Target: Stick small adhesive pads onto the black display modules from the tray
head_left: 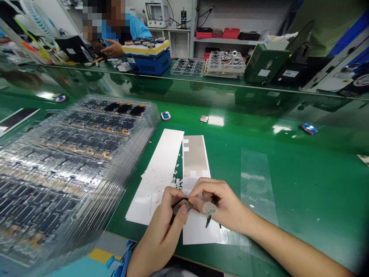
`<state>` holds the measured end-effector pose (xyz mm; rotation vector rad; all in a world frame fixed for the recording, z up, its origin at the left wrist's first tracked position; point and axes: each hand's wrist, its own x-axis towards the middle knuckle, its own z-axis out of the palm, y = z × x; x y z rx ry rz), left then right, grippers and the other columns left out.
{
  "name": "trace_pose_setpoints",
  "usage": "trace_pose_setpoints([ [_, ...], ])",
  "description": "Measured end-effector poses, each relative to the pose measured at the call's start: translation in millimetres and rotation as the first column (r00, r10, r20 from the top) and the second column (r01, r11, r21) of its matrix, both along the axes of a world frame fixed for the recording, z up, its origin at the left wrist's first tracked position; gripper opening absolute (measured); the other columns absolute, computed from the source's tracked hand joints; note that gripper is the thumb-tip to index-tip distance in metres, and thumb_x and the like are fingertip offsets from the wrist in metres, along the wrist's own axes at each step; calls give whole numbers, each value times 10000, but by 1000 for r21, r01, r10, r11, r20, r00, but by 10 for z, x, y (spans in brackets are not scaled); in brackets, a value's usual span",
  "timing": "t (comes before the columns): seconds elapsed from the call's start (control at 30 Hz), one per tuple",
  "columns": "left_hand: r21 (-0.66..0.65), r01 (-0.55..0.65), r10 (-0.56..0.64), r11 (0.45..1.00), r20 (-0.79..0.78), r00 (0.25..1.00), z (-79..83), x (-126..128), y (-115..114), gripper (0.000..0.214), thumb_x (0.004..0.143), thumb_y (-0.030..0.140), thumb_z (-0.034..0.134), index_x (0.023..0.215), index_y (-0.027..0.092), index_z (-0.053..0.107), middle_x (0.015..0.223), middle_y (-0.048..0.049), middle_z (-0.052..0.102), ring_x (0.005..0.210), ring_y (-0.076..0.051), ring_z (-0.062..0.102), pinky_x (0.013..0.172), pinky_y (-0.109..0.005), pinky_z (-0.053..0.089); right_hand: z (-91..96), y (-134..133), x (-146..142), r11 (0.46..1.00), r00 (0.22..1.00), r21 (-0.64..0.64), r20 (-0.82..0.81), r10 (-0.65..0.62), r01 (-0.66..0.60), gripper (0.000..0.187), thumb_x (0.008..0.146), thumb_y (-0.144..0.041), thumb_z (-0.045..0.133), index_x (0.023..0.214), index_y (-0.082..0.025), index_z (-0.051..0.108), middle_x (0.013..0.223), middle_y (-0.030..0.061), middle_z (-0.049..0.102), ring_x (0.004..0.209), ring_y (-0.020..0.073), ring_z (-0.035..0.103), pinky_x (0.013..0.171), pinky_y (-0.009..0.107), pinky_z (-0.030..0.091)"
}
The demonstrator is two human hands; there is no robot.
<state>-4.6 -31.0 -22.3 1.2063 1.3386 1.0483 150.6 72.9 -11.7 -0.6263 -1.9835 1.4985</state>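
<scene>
My left hand (165, 231) is closed around a small flat part with a dark rim and a greyish face (182, 206), like a small screen. The thumb lies across its face. My right hand (221, 204) is closed too, its thumb and index fingertip pinched together at the right edge of that part; what they pinch is hidden. Against the right thumb's base shows a whitish fuzzy lump (209, 208) with a dark tip (208, 221) below it. Under both hands lies a white sheet bearing a grey-beige panel (196, 154). Left of it is a plain white sheet (164, 161).
Stacked clear trays (86, 154) of dark flat parts fill the left side. White scraps (177, 182) lie between the sheets. A clear film (256, 177) is at right. Small devices (165, 115) dot the green table (311, 184). Across the ledge sits a person (113, 48) by a blue box (150, 63).
</scene>
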Motion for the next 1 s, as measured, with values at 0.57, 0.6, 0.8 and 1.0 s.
trace_pose_setpoints([
  [0.57,60,25,-27,998,35,999,-29,-5,-30,157,1060,389,298,1032,258,381,769,32,421,678,-130,435,589,-252,361,-49,-153,-33,1000,1000,10,13,-11,10,114,927,-224,540,819,-196,519,586,-79,476,432,35,329,411,177,256],
  [0.6,60,20,-22,998,33,999,-33,-5,-27,161,1060,391,294,1034,257,380,770,33,426,675,-128,439,590,-252,367,-47,-153,-35,1000,1000,-16,20,-3,3,116,929,-230,532,820,-194,515,592,-71,502,429,36,345,409,176,264],
  [0.8,32,-1,0,999,40,999,-49,-4,-3,191,1057,422,274,1049,256,368,747,47,440,640,-117,431,581,-249,369,-25,-150,-41,984,997,-177,64,40,-28,154,941,-279,500,814,-193,492,556,-38,570,410,55,380,400,187,279],
  [1.0,-9,15,-14,1000,130,991,-34,-6,-7,193,1049,436,313,1043,254,378,710,62,401,600,-105,359,547,-234,323,13,-153,-47,952,996,-303,63,63,-41,190,935,-326,509,801,-199,464,673,29,642,553,115,574,486,215,368],
])
